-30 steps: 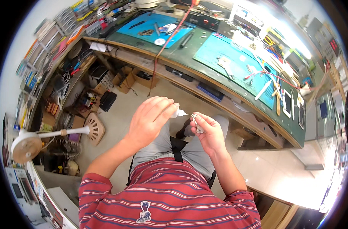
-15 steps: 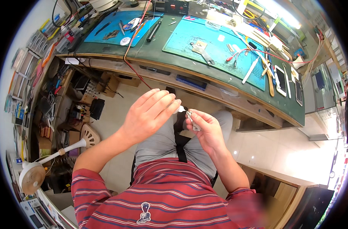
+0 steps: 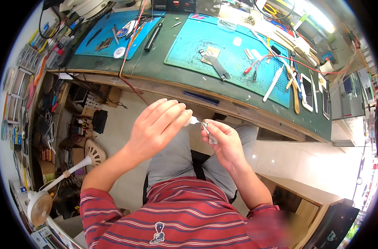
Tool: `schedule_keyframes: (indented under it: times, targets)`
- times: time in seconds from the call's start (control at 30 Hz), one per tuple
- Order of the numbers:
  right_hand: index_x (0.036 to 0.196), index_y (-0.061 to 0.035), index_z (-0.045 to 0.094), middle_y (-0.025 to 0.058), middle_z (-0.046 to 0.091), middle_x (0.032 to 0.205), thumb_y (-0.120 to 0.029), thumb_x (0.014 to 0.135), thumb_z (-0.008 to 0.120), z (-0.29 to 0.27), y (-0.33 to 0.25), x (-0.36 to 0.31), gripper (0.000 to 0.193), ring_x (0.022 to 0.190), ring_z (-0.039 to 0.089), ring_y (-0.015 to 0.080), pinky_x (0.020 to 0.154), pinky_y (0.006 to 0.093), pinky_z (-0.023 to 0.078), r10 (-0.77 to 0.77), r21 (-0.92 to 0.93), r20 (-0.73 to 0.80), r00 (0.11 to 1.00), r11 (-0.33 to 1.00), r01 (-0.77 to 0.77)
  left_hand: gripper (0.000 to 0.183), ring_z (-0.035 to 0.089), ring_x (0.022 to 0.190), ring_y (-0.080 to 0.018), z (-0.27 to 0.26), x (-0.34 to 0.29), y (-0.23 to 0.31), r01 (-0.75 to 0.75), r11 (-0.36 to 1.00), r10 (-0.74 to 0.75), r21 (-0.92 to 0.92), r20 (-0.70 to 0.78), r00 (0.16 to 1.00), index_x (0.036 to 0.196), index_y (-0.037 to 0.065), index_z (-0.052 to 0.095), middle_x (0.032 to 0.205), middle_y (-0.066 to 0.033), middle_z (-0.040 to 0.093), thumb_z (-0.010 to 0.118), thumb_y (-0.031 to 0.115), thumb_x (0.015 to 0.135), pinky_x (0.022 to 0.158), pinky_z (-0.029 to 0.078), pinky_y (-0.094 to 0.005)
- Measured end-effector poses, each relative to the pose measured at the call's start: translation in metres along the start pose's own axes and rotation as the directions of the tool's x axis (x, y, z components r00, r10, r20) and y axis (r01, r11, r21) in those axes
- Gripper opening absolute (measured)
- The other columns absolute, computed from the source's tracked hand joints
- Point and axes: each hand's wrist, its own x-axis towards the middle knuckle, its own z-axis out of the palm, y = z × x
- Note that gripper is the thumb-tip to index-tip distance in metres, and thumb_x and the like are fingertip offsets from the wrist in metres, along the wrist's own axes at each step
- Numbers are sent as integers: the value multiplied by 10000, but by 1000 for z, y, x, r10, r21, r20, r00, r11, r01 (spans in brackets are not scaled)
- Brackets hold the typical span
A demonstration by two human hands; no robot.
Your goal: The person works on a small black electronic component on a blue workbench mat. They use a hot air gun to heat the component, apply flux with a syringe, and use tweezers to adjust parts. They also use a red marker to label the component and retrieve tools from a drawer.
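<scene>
My left hand (image 3: pixel 158 126) is closed round a small white bottle (image 3: pixel 193 120) with a thin nozzle; most of its body is hidden behind my fingers. The nozzle points right, at the bundle in my other hand. Pinched in my right hand (image 3: pixel 226 139) is a crumpled greyish-white piece of cloth or tissue (image 3: pixel 212 139), with its upper end at the nozzle tip. Whether anything is wrapped inside it cannot be seen. Both hands are held over my lap, in front of the bench edge.
Ahead stands a green-topped workbench (image 3: pixel 156 62) with two blue mats (image 3: pixel 185 54). On it lie a black pen-shaped tool (image 3: pixel 153 37), white tweezers (image 3: pixel 273 83) and phones (image 3: pixel 307 92). A red cable (image 3: pixel 124 62) hangs over the front edge. A white fan (image 3: pixel 40 207) stands at lower left.
My view has shifted, so the bench sits slightly lower and further left. Both hands keep their grips; the bottle's nozzle now shows more clearly, with its tip at the crumpled piece.
</scene>
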Motion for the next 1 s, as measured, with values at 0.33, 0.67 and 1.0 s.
schedule_keyframes:
  times: [0.33, 0.67, 1.0]
  targets:
    - [1189, 62, 679, 141, 711, 1066, -40, 979, 691, 32, -80, 5, 234, 887, 698, 216, 807, 346, 576, 22, 7, 70, 997, 1000, -23, 499, 666, 1196, -332, 14, 49, -75, 280, 711, -288, -645, 96, 953, 1290, 27, 618, 1269, -158, 682, 794, 40, 823, 1033, 538, -428]
    - [1108, 30, 720, 106, 699, 1019, 27, 976, 665, 27, -155, 67, 142, 952, 710, 192, 816, 291, 581, -576, -631, 150, 804, 570, 526, 420, 713, 1056, -243, 94, 139, -168, 492, 609, -489, -623, 194, 850, 1301, -5, 594, 1260, -152, 690, 744, 82, 919, 896, 570, -354]
    - [1019, -25, 749, 84, 696, 987, -11, 906, 733, 37, -163, 114, 115, 864, 684, 223, 752, 331, 552, -615, -868, 352, 705, 67, 493, 586, 555, 1229, -323, 74, 109, -151, 316, 857, -365, -406, -48, 930, 1377, 19, 580, 1335, -152, 586, 803, 179, 860, 1033, 459, -443]
